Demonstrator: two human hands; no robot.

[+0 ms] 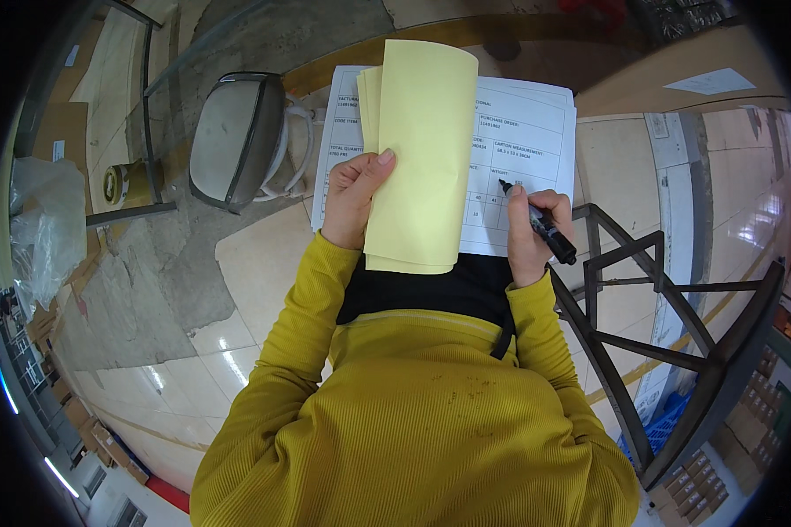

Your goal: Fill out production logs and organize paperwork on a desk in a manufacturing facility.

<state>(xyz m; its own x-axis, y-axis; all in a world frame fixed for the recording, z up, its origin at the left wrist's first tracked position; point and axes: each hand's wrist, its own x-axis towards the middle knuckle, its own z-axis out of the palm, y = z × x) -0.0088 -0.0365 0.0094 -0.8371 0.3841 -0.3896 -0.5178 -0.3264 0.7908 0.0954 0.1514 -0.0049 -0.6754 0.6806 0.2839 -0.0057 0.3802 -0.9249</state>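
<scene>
Mustard ribbed long sleeves, black collar

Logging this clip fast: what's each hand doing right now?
Left hand: closed on the yellow paper.
Right hand: closed on a black marker, tip on the white form.

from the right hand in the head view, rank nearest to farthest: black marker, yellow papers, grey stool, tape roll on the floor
1. Black marker: gripped in the right hand, tip on the white form.
2. Yellow papers: just to its left, held by the left hand.
3. Grey stool: farther left, beyond the left hand.
4. Tape roll: far left on the floor, past the stool.
</scene>
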